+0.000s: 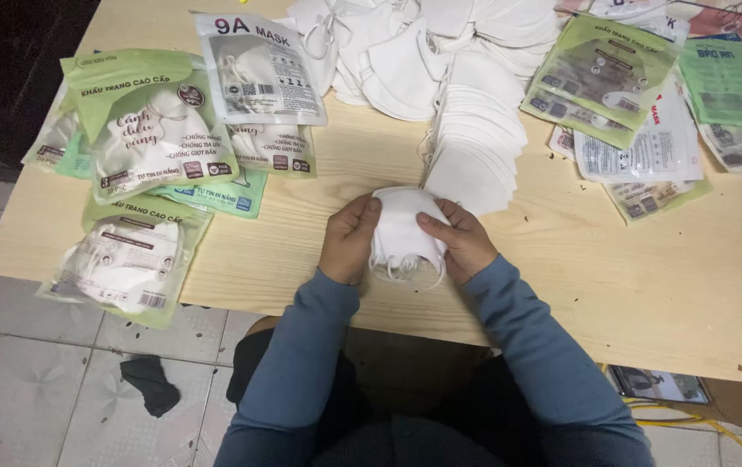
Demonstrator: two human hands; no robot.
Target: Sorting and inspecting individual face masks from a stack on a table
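Blue sleeves (301,363) run up from the bottom of the head view to two hands meeting over the near edge of a pale wooden table (613,285). Left hand (349,239) and right hand (462,242) are both closed on a small stack of white masks (401,227), thumbs on top, fingers curled under each side, so the stack sits pinched between them just above the tabletop.

To do this well, it seems best to keep the edges squared and the pressure even on both sides — the ear loops (401,268) hang loose below and could snag or splay the stack if one hand slackens.

White and soft-looking, the masks are folded flat with a curved upper edge, and thin elastic loops dangle toward the person.

Just beyond them lies a fanned row of loose masks (475,138), with a bigger heap (405,52) behind. Filled green-topped packets (150,121) lie to the left, flatter packets (622,78) to the right. A dark rag (150,383) lies on the tiled floor (33,380).
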